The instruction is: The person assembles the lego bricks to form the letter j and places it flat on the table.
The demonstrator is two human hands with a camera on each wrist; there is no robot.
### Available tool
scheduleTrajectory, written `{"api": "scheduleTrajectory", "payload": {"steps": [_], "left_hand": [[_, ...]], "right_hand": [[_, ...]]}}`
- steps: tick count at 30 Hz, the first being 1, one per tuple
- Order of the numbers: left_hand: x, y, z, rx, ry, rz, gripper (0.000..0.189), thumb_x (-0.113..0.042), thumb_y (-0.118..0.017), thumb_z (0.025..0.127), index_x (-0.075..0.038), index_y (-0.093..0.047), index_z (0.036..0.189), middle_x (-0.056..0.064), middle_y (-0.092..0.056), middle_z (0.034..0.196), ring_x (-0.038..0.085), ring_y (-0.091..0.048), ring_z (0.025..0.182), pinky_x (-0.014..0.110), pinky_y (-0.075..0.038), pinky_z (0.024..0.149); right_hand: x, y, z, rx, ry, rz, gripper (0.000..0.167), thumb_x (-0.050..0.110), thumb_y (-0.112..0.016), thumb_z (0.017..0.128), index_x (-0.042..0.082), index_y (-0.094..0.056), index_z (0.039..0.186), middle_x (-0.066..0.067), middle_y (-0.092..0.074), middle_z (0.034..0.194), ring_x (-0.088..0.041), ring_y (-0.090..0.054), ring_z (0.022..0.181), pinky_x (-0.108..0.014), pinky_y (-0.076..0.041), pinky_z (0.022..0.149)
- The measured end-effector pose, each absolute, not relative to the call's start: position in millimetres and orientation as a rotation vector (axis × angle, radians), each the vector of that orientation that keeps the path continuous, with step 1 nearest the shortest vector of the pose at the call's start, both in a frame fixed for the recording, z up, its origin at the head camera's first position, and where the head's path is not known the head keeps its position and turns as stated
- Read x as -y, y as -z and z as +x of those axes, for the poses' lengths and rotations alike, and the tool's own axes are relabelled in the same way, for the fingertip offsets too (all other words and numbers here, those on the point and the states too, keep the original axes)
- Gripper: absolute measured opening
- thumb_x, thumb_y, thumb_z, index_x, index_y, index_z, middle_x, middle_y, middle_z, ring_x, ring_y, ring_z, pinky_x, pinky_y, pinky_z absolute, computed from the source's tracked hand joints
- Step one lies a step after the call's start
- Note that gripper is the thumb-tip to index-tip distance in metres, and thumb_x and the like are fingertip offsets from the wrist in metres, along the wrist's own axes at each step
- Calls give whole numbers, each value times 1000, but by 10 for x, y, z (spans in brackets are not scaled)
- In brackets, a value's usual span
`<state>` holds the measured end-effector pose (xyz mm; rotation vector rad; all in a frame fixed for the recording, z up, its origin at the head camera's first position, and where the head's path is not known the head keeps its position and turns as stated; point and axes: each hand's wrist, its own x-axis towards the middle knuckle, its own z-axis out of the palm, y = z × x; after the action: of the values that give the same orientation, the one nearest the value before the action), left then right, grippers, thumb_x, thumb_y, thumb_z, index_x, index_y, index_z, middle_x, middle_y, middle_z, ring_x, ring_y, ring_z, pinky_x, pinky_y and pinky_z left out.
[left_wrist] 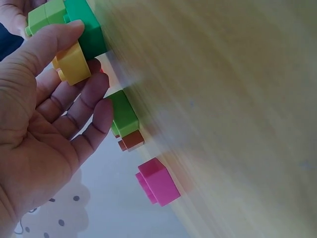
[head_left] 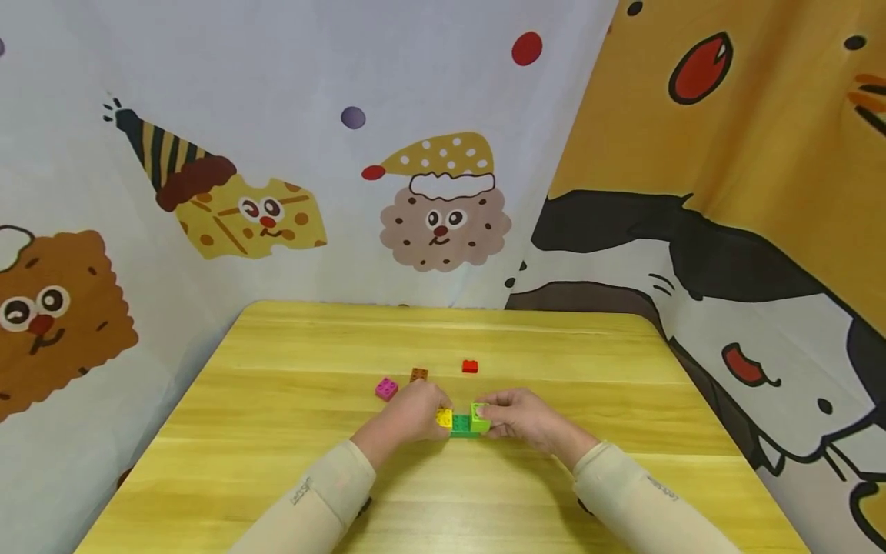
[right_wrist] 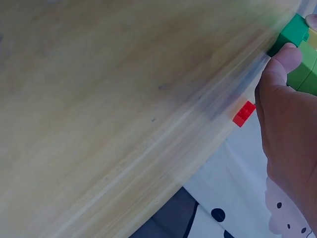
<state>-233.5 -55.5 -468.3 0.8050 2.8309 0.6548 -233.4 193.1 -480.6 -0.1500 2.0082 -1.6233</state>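
Note:
My left hand (head_left: 415, 412) pinches a yellow toy brick (left_wrist: 75, 65) between thumb and fingers. That brick is joined to one end of a longer dark green brick (head_left: 461, 424), low over or on the table. At the other end, two light green bricks (left_wrist: 45, 18) are stacked on the dark green one. My right hand (head_left: 524, 421) grips this light green end, its thumb near the seam with the dark green brick in the right wrist view. The fingers partly cover the bricks from both sides.
Beyond the left hand lie a pink brick (head_left: 387, 388), a brown brick (head_left: 418, 374) and a loose light green brick (left_wrist: 125, 113) beside the brown one. Farther back sits a small red brick (head_left: 470, 366). A cartoon-printed cloth (head_left: 291, 92) hangs behind the wooden table (head_left: 291, 338).

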Motion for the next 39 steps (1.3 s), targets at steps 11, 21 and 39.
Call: {"api": "scheduleTrajectory", "payload": {"steps": [11, 21, 39], "left_hand": [[543, 4697, -2278, -2873, -538, 893, 31, -23, -91, 82, -11, -83, 110, -1, -82, 102, 6, -58, 77, 20, -49, 68], [1046, 4622, -2230, -2941, -621, 854, 58, -37, -89, 87, -6, -72, 133, 9, -76, 130, 29, -71, 119, 47, -59, 103], [1542, 4819, -2557, -3069, -503, 714, 41, -16, -89, 88, -8, -76, 126, 9, -79, 119, 26, -70, 102, 46, -61, 93]], "right_hand": [[-1969, 4856, -2289, -2011, 1633, -159, 57, 28, -73, 103, -10, -59, 143, -13, -75, 118, -17, -74, 92, -33, -63, 88], [-1980, 4913, -2276, -2016, 1647, -144, 64, 38, -74, 102, -4, -57, 147, -13, -74, 121, -22, -74, 98, -36, -63, 92], [-2082, 4924, -2307, -1872, 1694, -214, 60, 31, -64, 109, -6, -48, 153, -17, -69, 131, -24, -72, 110, -39, -61, 102]]}}
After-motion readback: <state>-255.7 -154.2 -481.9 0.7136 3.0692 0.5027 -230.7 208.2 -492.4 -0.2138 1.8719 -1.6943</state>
